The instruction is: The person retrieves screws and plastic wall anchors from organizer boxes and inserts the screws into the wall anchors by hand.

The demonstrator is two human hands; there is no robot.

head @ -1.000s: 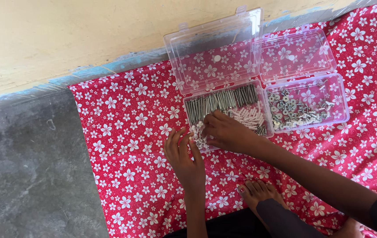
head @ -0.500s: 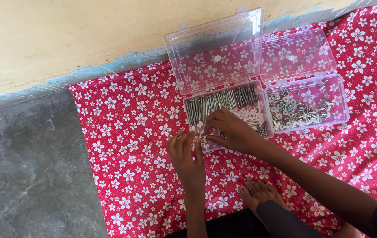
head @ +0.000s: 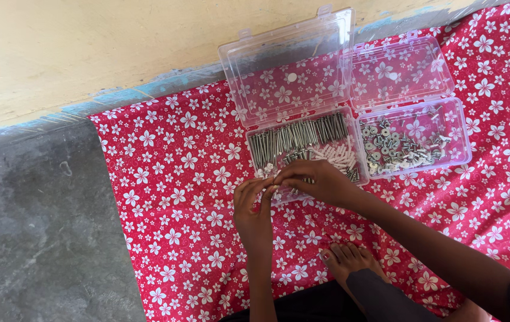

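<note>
A clear plastic box (head: 350,156) lies open on the red flowered cloth, holding a row of long metal screws (head: 296,136) and a heap of white plastic plugs (head: 339,156). My right hand (head: 317,182) reaches over the box's front left corner with its fingertips pinched together. My left hand (head: 253,209) comes up from below, fingers drawn together, and its tips meet those of the right hand at the box's edge. Whatever small piece sits between the fingertips is hidden.
A second clear box (head: 463,140) with small bolts and washers (head: 401,149) stands open to the right, touching the first. Both lids (head: 287,65) lean back against the yellow wall. The red cloth (head: 171,179) ends at bare grey concrete floor (head: 34,226) on the left. My bare foot (head: 347,259) rests on the cloth.
My right hand drew back from the plugs toward the box's front left corner. My left hand's fingers closed and rose to meet it.
</note>
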